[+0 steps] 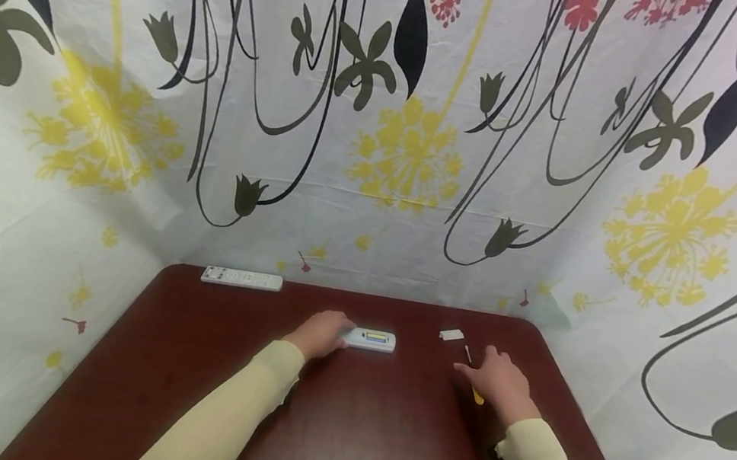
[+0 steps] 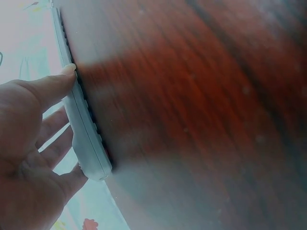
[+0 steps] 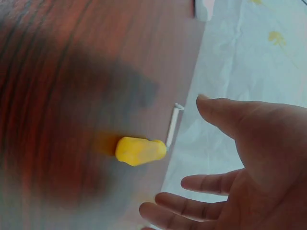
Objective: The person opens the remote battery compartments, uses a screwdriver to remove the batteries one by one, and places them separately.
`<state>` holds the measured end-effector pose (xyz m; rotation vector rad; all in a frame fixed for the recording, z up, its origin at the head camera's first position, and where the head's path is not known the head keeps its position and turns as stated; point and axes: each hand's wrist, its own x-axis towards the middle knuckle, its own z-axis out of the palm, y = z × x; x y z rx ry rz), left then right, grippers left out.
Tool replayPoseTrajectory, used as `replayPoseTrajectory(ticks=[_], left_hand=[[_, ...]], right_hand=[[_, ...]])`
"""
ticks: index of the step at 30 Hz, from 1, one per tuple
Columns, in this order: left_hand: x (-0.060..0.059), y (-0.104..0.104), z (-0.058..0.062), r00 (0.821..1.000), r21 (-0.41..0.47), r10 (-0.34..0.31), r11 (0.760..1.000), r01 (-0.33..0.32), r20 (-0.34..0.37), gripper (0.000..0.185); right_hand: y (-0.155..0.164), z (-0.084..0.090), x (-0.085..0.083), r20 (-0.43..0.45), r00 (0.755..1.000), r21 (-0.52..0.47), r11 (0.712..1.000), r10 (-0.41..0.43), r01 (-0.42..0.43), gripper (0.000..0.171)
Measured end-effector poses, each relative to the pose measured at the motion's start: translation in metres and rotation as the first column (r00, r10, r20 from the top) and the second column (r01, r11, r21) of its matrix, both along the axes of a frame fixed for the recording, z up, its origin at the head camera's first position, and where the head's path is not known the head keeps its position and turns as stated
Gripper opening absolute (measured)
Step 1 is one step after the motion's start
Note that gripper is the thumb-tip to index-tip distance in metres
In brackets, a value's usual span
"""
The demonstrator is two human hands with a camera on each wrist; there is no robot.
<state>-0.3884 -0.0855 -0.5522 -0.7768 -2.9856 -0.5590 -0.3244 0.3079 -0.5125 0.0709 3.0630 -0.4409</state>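
Right, snapshot:
screwdriver (image 3: pixel 144 149): small, yellow handle, thin shaft; lies flat on the table (image 1: pixel 344 426) near its right edge, under the right hand in the head view.
axis: roughly front-to-back on the table, shaft tip pointing away from the person, handle nearer them.
right hand (image 1: pixel 500 380): nearer hand by far; hovers just over the screwdriver, fingers (image 3: pixel 211 183) spread and nearly straight, holding nothing. Handle sits just ahead of the fingertips, toward the palm side.
left hand (image 1: pixel 323 334): well apart from the screwdriver, on the white remote (image 1: pixel 370 338) at table centre; thumb (image 2: pixel 57 84) pressed on one long edge, fingers behind the other, a light side grip.
cover piece (image 1: pixel 451 335): small, white, just beyond the shaft tip.
second remote (image 1: pixel 241 278): far left edge, untouched.
hidden: head view shows only bits of the screwdriver; wrist views blurred, contact with the handle can't be confirmed.
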Motion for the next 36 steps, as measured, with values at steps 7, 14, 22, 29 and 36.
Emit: replayPoseTrajectory(ticks=[7, 14, 22, 29, 36], left_hand=[[0.001, 0.001, 0.0, 1.0, -0.004, 0.005, 1.0, -0.005, 0.003, 0.043], [0.001, 0.002, 0.001, 1.0, -0.003, 0.004, 1.0, -0.004, -0.004, 0.043], [-0.001, 0.001, 0.0, 1.0, -0.011, -0.004, 1.0, 0.004, -0.014, 0.043], [-0.002, 0.002, 0.0, 1.0, -0.012, 0.007, 1.0, -0.007, -0.008, 0.043], [-0.003, 0.002, 0.0, 1.0, -0.024, 0.003, 1.0, -0.003, -0.013, 0.043]], right_hand=[[0.0, -0.013, -0.006, 0.021, 1.0, -0.01, 1.0, -0.004, 0.004, 0.094], [0.0, -0.019, -0.012, 0.038, 0.999, 0.013, 1.0, -0.013, 0.012, 0.089], [-0.002, -0.025, -0.014, 0.018, 1.0, 0.032, 0.999, -0.017, 0.016, 0.062], [-0.003, -0.026, -0.013, 0.001, 1.0, 0.054, 0.999, -0.007, 0.007, 0.059], [-0.004, -0.032, -0.017, 0.014, 0.999, 0.005, 0.999, -0.036, 0.036, 0.056]])
